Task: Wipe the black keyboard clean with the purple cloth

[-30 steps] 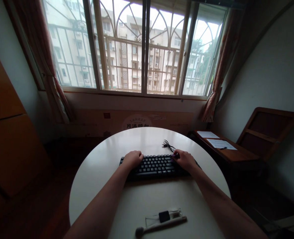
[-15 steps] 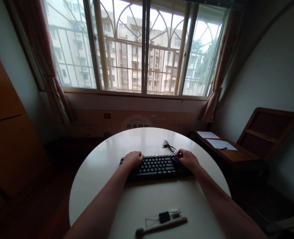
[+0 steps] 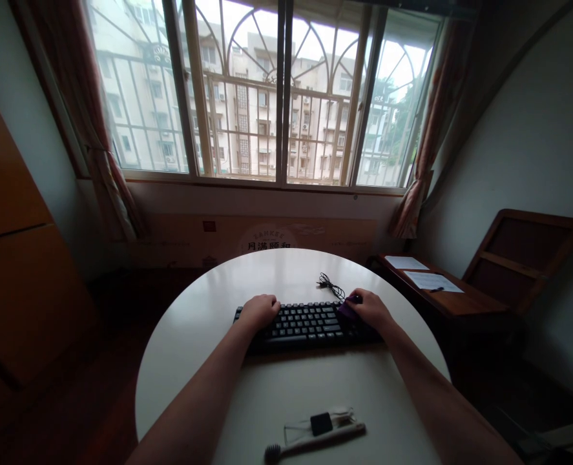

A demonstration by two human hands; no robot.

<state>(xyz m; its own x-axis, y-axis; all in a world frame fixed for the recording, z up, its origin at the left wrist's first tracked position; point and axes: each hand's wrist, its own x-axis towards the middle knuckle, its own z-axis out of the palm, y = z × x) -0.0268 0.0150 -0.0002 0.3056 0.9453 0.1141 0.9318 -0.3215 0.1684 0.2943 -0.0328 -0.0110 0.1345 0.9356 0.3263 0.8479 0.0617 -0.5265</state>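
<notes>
A black keyboard (image 3: 300,326) lies flat on the round white table (image 3: 194,387). Its left end is gripped by my left hand (image 3: 261,312), with the fingers closed over the far edge. At the upper right keys, my right hand (image 3: 371,310) is closed on a purple cloth (image 3: 347,311) that touches the keyboard. The keyboard's coiled black cable (image 3: 331,285) rests behind it. Nearer to me lie a brush with a grey bristle head (image 3: 272,452) and a small black square item (image 3: 321,423) with pale, thin pieces beside it.
To the right stands a wooden chair (image 3: 528,258) beside a low brown surface that bears white papers (image 3: 434,281) and a pen. A cardboard box (image 3: 170,236) leans under the barred window. An orange-brown cabinet (image 3: 10,290) is at the left.
My right hand has shifted slightly to the right with the purple cloth. My left hand and the keyboard stay where they were.
</notes>
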